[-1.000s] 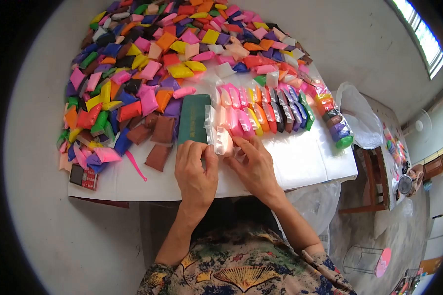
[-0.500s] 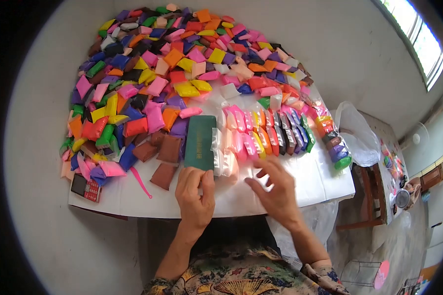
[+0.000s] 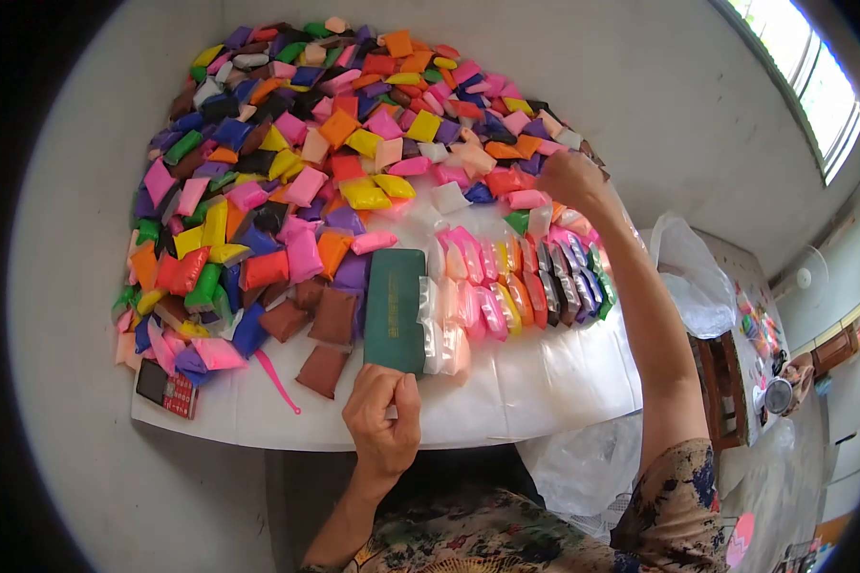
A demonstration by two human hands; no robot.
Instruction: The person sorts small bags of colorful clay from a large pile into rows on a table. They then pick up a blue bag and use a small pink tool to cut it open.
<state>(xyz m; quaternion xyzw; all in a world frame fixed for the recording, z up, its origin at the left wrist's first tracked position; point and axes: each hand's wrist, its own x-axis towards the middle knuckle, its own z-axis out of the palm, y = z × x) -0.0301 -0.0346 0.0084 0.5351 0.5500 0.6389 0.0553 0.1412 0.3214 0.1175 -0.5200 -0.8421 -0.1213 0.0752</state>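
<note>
My left hand (image 3: pixel 382 415) is curled closed at the lower end of a green box (image 3: pixel 395 315) with faint gold lettering. Whatever its fingers may hold is hidden. My right hand (image 3: pixel 573 180) reaches across to the right side of the large pile of coloured packets (image 3: pixel 339 129); its fingers are hidden behind the back of the hand. Right of the box, two rows of clear-edged packets (image 3: pixel 492 310) stand on edge, sorted by colour from white and peach through pink, yellow, orange, red, black and brown to blue and green.
Brown packets (image 3: pixel 321 371) and a pink strip (image 3: pixel 277 382) lie left of the box. A red keypad phone (image 3: pixel 167 390) sits at the left corner of the white-covered table (image 3: pixel 535 401). A clear plastic bag (image 3: pixel 693 277) is at the right, near a wooden stool (image 3: pixel 720 387).
My right hand has moved from just below the sorted rows up and away to the pile's right side. My left hand stays closed by the box. The view has shifted slightly.
</note>
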